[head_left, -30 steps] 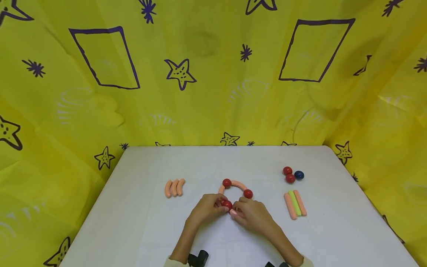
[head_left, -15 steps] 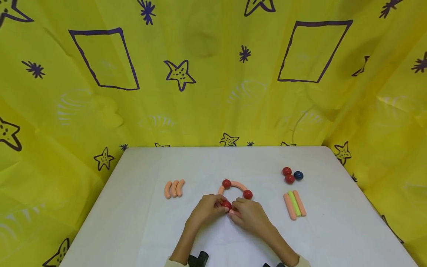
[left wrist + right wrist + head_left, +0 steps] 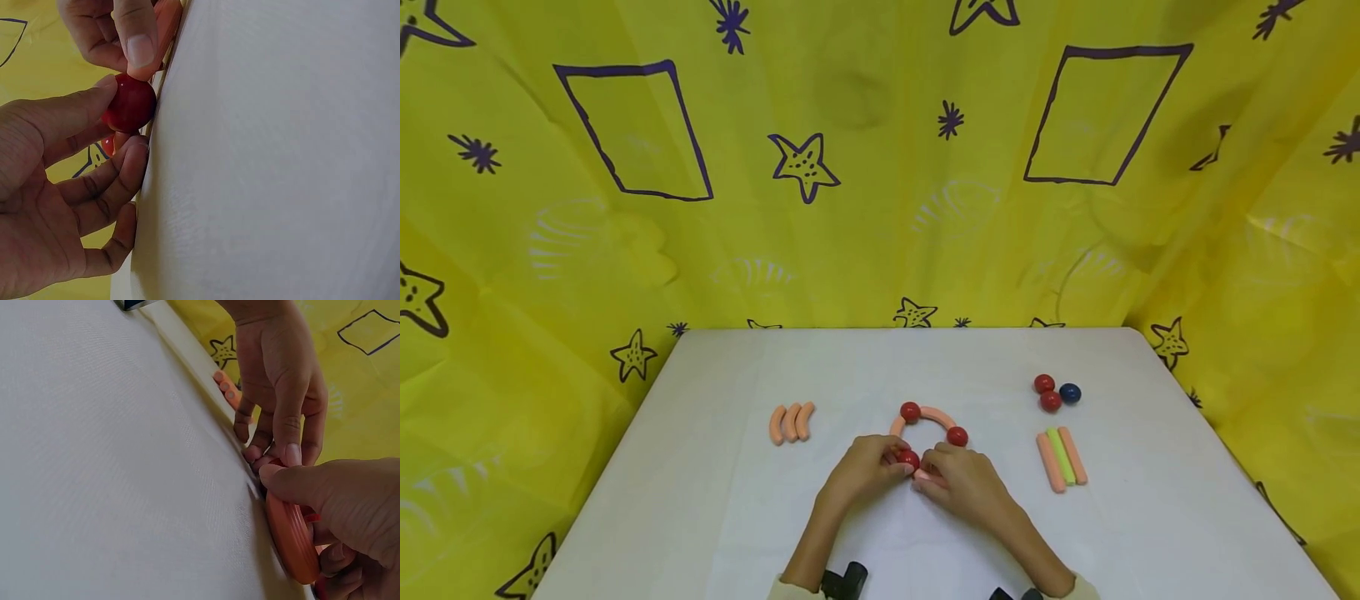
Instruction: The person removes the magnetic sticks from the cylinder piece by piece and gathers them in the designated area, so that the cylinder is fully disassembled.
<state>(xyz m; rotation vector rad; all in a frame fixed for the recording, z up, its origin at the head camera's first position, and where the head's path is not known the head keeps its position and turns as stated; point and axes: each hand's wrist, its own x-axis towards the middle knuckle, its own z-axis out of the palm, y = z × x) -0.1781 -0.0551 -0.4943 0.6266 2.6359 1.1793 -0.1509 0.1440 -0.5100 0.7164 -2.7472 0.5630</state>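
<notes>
My left hand [image 3: 865,468] pinches a red ball [image 3: 130,105] between thumb and fingers, low over the white tabletop. Just to the right, my right hand [image 3: 967,483] grips a curved salmon-coloured stick [image 3: 290,540], one end of which meets that ball. Both pieces lie at the near side of a ring. Along its far side are a second red ball [image 3: 910,411], a curved stick [image 3: 935,414] and a third red ball [image 3: 957,436]. Another curved stick [image 3: 898,427] runs down the ring's left side, its lower end hidden by my left fingers.
Three curved salmon sticks [image 3: 792,422] lie to the left on the white table [image 3: 722,367]. At right are two red balls [image 3: 1050,402], a blue ball [image 3: 1071,393], two straight salmon sticks [image 3: 1051,462] and a green stick [image 3: 1062,456]. A yellow patterned curtain [image 3: 865,233] encloses the table.
</notes>
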